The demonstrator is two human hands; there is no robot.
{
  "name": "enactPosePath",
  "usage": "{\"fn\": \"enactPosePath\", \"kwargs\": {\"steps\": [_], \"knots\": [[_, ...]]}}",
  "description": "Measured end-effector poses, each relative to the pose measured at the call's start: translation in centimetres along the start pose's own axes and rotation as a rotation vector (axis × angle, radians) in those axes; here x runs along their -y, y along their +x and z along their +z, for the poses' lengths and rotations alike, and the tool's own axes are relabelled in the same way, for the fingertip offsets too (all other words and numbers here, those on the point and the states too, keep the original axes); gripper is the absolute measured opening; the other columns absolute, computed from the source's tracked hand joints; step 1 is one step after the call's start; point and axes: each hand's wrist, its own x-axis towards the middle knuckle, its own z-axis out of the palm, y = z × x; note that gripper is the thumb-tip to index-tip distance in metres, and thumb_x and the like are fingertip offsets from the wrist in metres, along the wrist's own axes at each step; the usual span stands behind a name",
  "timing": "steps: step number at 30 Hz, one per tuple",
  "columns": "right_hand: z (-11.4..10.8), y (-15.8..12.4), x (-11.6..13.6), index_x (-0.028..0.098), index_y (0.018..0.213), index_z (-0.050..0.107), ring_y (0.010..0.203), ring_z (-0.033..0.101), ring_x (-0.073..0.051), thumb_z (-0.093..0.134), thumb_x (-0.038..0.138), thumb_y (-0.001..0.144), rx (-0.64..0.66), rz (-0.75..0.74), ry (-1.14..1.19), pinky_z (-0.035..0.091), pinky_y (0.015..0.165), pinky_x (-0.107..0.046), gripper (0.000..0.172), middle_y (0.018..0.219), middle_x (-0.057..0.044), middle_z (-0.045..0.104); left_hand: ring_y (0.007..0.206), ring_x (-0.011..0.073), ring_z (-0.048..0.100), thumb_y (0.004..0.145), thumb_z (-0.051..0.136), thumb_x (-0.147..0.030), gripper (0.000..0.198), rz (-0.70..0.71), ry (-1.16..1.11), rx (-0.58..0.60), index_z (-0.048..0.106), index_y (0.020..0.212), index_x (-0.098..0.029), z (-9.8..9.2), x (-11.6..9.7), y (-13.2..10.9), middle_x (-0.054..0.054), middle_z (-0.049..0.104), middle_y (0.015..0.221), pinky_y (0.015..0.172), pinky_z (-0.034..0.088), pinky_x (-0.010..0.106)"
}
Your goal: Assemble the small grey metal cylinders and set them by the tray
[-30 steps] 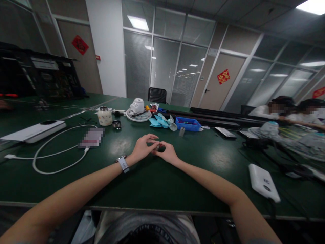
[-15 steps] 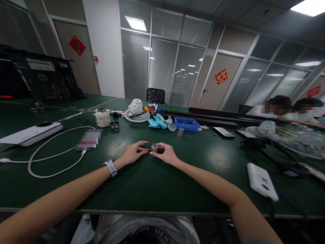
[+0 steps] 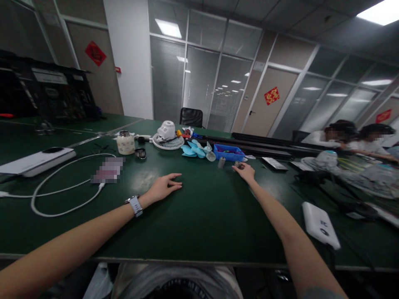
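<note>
Progress-wise, looks like one small grey metal cylinder point(image 3: 221, 162) is already parked upright on the dark green tabletop point(image 3: 199, 224), just in front of the blue plastic tray point(image 3: 231, 157). What's left, as far as anyone can tell: the second short silvery metal cylinder point(image 3: 237, 164) isn't let go yet. The right grip point(image 3: 247, 172) has it pinched near the tray's right front corner; can't tell if it's touching down. The left grip point(image 3: 161, 188) is bare, fingers spread apart. Headcount: two cylinders, one tray (bits inside too small to count), one white plastic fan point(image 3: 168, 132), one cream patterned bottle point(image 3: 125, 144).
</note>
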Motion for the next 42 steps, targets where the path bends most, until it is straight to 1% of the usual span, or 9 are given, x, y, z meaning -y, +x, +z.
{"fn": "enactPosePath", "kwargs": {"steps": [4, 7, 9, 15, 18, 22, 28, 34, 42], "knots": [[-0.1, -0.1, 0.1, 0.020, 0.118, 0.059, 0.104, 0.059, -0.028, 0.067, 0.056, 0.070, -0.060, 0.011, -0.021, 0.040, 0.090, -0.039, 0.060, 0.108, -0.010, 0.068, 0.124, 0.0236, 0.052, 0.078, 0.062, -0.043, 0.059, 0.003, -0.011, -0.013, 0.049, 0.131, -0.022, 0.1, 0.2, 0.2, 0.007, 0.074, 0.101, 0.103, 0.038, 0.044], [-0.5, -1.9, 2.6, 0.017, 0.135, 0.044, 0.116, 0.048, -0.030, 0.066, 0.052, 0.073, -0.308, -0.051, 0.007, 0.029, 0.099, -0.045, 0.074, 0.123, -0.015, 0.058, 0.118, 0.0228, 0.058, 0.081, 0.056, -0.041, 0.052, -0.052, -0.091, -0.063, 0.051, 0.129, -0.021, 0.1, 0.1, 0.3, 0.008, 0.071, 0.111, 0.099, 0.042, 0.040], [-0.8, -4.0, 5.3, 0.018, 0.134, 0.046, 0.118, 0.045, -0.029, 0.061, 0.049, 0.079, -0.356, -0.184, 0.078, 0.025, 0.101, -0.046, 0.065, 0.126, -0.014, 0.056, 0.111, 0.0213, 0.062, 0.085, 0.046, -0.036, 0.042, -0.111, -0.141, -0.139, 0.056, 0.122, -0.020, 0.1, 0.1, 0.5, 0.008, 0.070, 0.115, 0.096, 0.044, 0.037], [0.5, -11.7, 14.5, 0.037, 0.102, 0.071, 0.126, 0.036, -0.027, 0.059, 0.058, 0.080, 0.160, -0.706, 0.258, 0.024, 0.102, -0.046, 0.033, 0.131, -0.003, 0.052, 0.077, 0.0184, 0.064, 0.074, 0.036, -0.021, 0.023, -0.188, -0.173, -0.315, 0.058, 0.069, -0.019, 0.1, 1.0, 0.8, 0.004, 0.069, 0.076, 0.074, 0.048, 0.029], [2.2, -13.8, 17.3, 0.041, 0.100, 0.071, 0.132, 0.028, -0.028, 0.064, 0.061, 0.074, 0.315, -0.752, 0.268, 0.022, 0.104, -0.047, 0.034, 0.139, -0.001, 0.045, 0.055, 0.0160, 0.053, 0.068, 0.036, -0.018, 0.018, -0.198, -0.133, -0.280, 0.050, 0.059, -0.021, 0.1, 1.6, 0.8, -0.001, 0.054, 0.052, 0.057, 0.040, 0.026], [4.0, -14.5, 18.8, 0.042, 0.095, 0.073, 0.133, 0.025, -0.028, 0.064, 0.059, 0.075, 0.383, -0.742, 0.263, 0.022, 0.104, -0.048, 0.028, 0.141, 0.001, 0.044, 0.055, 0.0166, 0.048, 0.064, 0.035, -0.019, 0.017, -0.154, -0.032, -0.252, 0.048, 0.053, -0.021, 0.1, 1.6, 0.8, -0.002, 0.048, 0.050, 0.056, 0.035, 0.026], [2.4, -11.1, 15.8, 0.038, 0.087, 0.075, 0.130, 0.028, -0.029, 0.064, 0.057, 0.076, 0.180, -0.675, 0.264, 0.021, 0.103, -0.050, 0.023, 0.136, 0.000, 0.048, 0.055, 0.0165, 0.048, 0.063, 0.035, -0.018, 0.016, -0.163, 0.034, -0.216, 0.045, 0.052, -0.022, 0.0, 0.8, 0.7, -0.002, 0.049, 0.050, 0.056, 0.032, 0.026], [-1.6, -1.7, 6.9, 0.028, 0.088, 0.076, 0.120, 0.033, -0.031, 0.059, 0.051, 0.081, -0.264, -0.188, 0.087, 0.021, 0.099, -0.052, 0.029, 0.124, -0.008, 0.055, 0.056, 0.0168, 0.050, 0.065, 0.036, -0.017, 0.018, -0.186, 0.113, -0.163, 0.048, 0.052, -0.022, 0.3, 0.5, 1.0, -0.002, 0.052, 0.052, 0.057, 0.032, 0.027], [-1.9, 1.9, 1.1, 0.030, 0.092, 0.075, 0.117, 0.033, -0.033, 0.060, 0.046, 0.081, -0.171, 0.012, -0.078, 0.027, 0.095, -0.051, 0.025, 0.122, -0.008, 0.056, 0.055, 0.0163, 0.049, 0.066, 0.036, -0.017, 0.017, -0.167, 0.127, -0.144, 0.047, 0.053, -0.022, 0.3, 0.8, 1.0, -0.002, 0.051, 0.051, 0.056, 0.032, 0.026]]}}
